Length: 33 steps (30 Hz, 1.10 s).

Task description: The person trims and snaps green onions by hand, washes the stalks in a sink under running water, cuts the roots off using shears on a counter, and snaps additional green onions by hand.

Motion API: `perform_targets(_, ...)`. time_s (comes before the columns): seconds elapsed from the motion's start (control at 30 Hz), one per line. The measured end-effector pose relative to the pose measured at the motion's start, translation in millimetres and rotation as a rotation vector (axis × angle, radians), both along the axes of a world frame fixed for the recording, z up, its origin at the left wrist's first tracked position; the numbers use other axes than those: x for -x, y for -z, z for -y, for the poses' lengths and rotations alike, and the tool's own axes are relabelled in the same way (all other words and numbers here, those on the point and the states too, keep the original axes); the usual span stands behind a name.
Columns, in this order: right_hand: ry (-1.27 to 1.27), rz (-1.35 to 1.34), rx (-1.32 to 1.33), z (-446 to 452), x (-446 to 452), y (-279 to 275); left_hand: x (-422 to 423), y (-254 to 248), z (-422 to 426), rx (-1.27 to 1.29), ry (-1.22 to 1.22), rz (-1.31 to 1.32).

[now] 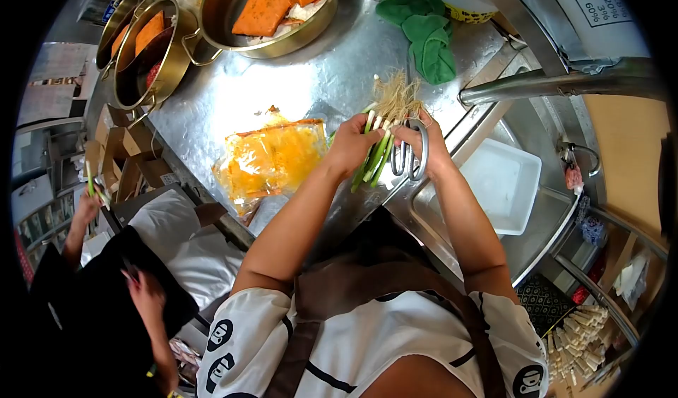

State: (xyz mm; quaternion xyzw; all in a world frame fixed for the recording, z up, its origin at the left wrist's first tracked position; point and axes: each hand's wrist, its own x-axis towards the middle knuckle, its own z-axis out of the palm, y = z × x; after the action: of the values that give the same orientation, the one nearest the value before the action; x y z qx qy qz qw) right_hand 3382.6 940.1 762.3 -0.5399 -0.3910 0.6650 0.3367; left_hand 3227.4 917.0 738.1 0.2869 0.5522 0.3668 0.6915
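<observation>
My left hand (351,145) is closed around a bunch of scallions (369,168), their green stalks pointing down toward me. Pale, stringy roots (397,100) stick out at the far end of the bunch. In my right hand (433,144) is a pair of scissors with grey looped handles (424,151), right beside the white ends of the stalks. The scissor blades are mostly hidden by the roots, and I cannot tell how far apart they are. Both hands are over the front part of the metal table (191,126).
An orange-filled plastic packet (272,159) lies left of my hands. Gold pots (300,45) with orange slabs stand at the back left. A green cloth (431,48) lies behind; a white tub (505,186) sits in the sink at right. A co-worker (106,292) holds scallions at left.
</observation>
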Motion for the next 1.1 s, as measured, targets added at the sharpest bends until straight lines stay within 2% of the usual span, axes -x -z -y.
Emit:
perform_targets(0.13,-0.028,0.079,0.015,-0.2,-1.4,0.1,-2.1,1.1,-1.6,0.024,-0.006,0.06)
perform_targets(0.23,-0.045,0.082,-0.031,2.7,-0.4,2.7,-2.7,-4.0,-0.7,0.041,0.069,-0.02)
perform_targets(0.33,0.012,-0.015,-0.016,3.8,2.1,2.6,-6.7,-1.3,2.0,0.019,0.032,-0.008)
perform_targets(0.4,0.05,-0.007,0.014,4.2,3.3,0.0,-9.6,-7.9,3.9,0.041,0.055,0.132)
perform_targets(0.5,0.077,-0.027,0.084,2.6,3.2,-5.7,-3.5,-1.9,4.8,-0.028,0.049,0.2)
perform_targets(0.53,0.07,-0.003,0.019,2.3,1.9,1.0,-3.2,-0.4,4.6,-0.028,0.05,0.2)
perform_targets(0.63,0.048,0.008,0.047,4.0,1.1,5.0,-3.8,-5.5,2.2,0.003,-0.065,0.251)
perform_targets(0.7,0.06,0.034,0.065,3.9,1.8,-1.1,-3.7,-7.6,1.4,-0.005,0.001,0.134)
perform_targets(0.87,0.05,-0.015,0.168,3.8,-0.2,-3.9,-3.1,-11.6,1.9,-0.006,0.086,0.07)
perform_targets(1.1,0.037,-0.063,0.109,-2.1,-2.0,-2.6,-3.7,-19.4,6.9,-0.091,0.171,0.029)
